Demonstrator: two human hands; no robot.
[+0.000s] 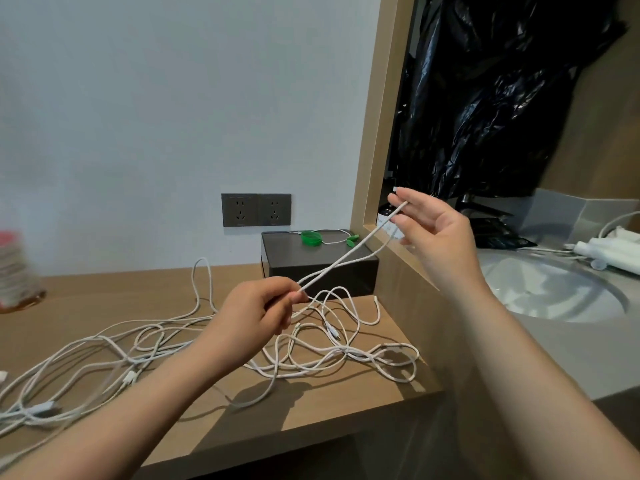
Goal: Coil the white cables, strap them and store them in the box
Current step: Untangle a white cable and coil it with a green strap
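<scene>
Where cables (311,355) cross L edge, ends unseen.

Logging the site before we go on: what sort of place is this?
Probably a hotel room or small flat: a wooden desk with wall sockets sits right beside a washbasin in a grey counter.

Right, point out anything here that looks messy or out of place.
The white cables sprawl in a loose tangle across the wooden desk, some loops reaching its right edge. A black plastic bag hangs crumpled above the sink, odd for that spot.
</scene>
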